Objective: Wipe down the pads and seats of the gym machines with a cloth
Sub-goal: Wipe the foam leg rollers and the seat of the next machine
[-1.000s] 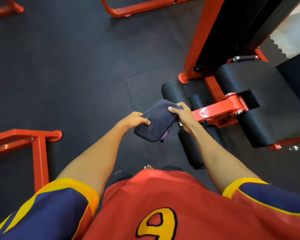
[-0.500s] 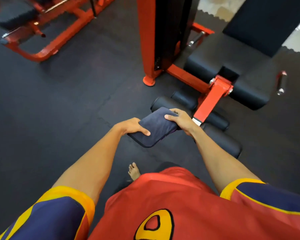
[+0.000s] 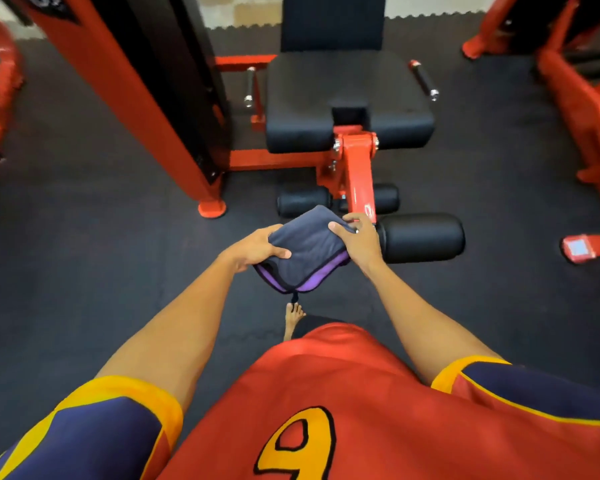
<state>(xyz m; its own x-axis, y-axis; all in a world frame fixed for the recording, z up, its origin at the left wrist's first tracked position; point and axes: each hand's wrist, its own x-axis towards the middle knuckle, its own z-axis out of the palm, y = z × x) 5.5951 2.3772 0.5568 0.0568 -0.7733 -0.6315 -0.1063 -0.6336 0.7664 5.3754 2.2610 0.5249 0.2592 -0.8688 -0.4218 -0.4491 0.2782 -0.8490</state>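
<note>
**Folded cloth in both hands at the leg machine**

We see the cloth (image 3: 309,247) held between the two hands, low in front of the machine and above the dark floor (image 3: 84,254). It is folded, dark grey on top, with purple layers and a dark trim showing along its near edge.

The left hand (image 3: 257,249) grips the cloth's left side, thumb lying on top and fingers tucked beneath. The right hand (image 3: 359,240) grasps the right side, thumb on top and fingers curled over the far corner.

That far corner lies in front of the red lever (image 3: 357,174) and just beside the big roller pad (image 3: 423,237). We cannot tell whether cloth and pad touch. A smaller roller (image 3: 303,200) sits just beyond the cloth, to the left of the lever.

Farther back, the black seat (image 3: 343,98) is notched where the lever pivots, and the backrest (image 3: 331,22) rises behind it. A grip (image 3: 423,79) stands out at the seat's right. The red column (image 3: 136,91) stands to the left.

Below the cloth we make out a bare foot (image 3: 293,318) and the person's red jersey (image 3: 326,393).
</note>
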